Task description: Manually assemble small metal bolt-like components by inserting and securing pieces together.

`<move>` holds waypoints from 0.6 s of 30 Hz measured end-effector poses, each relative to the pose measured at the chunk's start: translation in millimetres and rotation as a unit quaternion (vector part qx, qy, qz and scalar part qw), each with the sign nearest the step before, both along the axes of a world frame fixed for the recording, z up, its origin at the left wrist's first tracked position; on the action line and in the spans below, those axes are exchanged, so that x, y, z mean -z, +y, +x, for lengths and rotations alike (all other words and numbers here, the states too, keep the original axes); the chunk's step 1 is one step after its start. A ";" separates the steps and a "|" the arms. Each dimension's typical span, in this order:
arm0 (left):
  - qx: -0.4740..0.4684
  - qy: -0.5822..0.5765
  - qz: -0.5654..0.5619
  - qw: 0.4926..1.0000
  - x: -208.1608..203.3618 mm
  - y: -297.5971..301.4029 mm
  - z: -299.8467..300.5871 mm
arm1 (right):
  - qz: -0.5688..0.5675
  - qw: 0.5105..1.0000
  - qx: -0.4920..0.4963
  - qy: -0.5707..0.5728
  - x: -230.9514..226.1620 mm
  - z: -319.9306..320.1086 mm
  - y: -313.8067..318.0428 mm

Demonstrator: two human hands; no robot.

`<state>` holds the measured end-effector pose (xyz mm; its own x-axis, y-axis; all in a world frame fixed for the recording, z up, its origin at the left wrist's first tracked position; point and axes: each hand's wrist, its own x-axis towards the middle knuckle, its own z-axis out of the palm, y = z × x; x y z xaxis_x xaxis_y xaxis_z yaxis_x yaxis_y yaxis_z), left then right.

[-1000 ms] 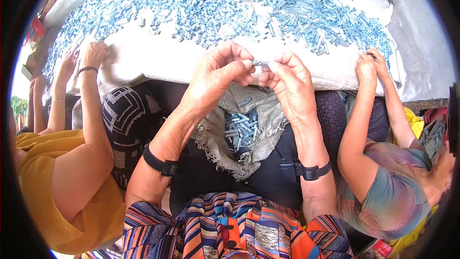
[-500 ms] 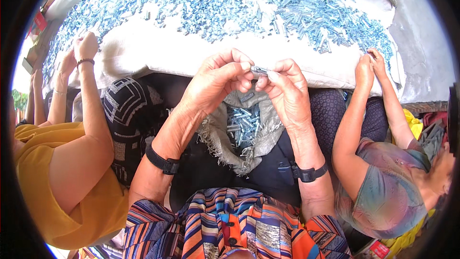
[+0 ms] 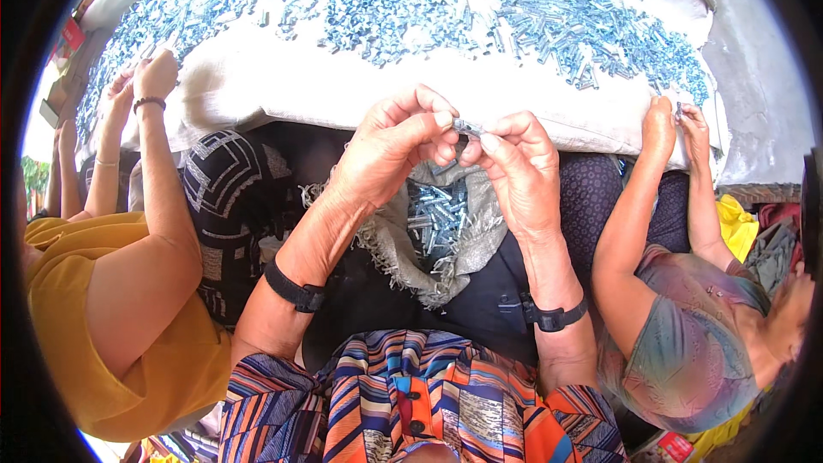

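My left hand (image 3: 397, 133) and my right hand (image 3: 517, 163) meet in front of me, with fingertips pinched on the two ends of a small silvery metal anchor (image 3: 467, 128). It looks like a short sleeve-type fastener; the fingers cover its ends. Just below my hands, an open sack (image 3: 480, 266) with a frayed edge sits in my lap. Many similar metal anchors (image 3: 435, 216) lie inside it. Beyond my hands, a pale cloth (image 3: 326, 90) bears a wide spread of bluish metal sleeves and clips (image 3: 386, 17).
A person in a mustard top (image 3: 129, 309) sits close at my left, hands raised at the cloth's edge. Another person in a multicoloured shirt (image 3: 686, 351) sits at my right, holding a small dark piece. Yellow cloth (image 3: 735, 225) lies at the far right.
My hands stay nearly in place, still pinching the metal anchor, which has tilted slightly. The right-hand person's hands have moved apart.
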<state>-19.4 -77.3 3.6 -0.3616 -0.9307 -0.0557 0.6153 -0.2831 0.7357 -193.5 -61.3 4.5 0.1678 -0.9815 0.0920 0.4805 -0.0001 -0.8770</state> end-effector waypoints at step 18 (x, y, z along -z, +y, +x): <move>0.176 -0.162 -0.065 0.969 -0.2 16.6 17.9 | 0.070 0.973 -0.211 0.057 0.3 -22.4 15.1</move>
<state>-1.5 -60.7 3.8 -0.6404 -0.7602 -0.1093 0.2290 -0.3249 0.9176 -215.9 -46.1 4.2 0.5604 -0.8242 -0.0811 0.3111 0.3003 -0.9017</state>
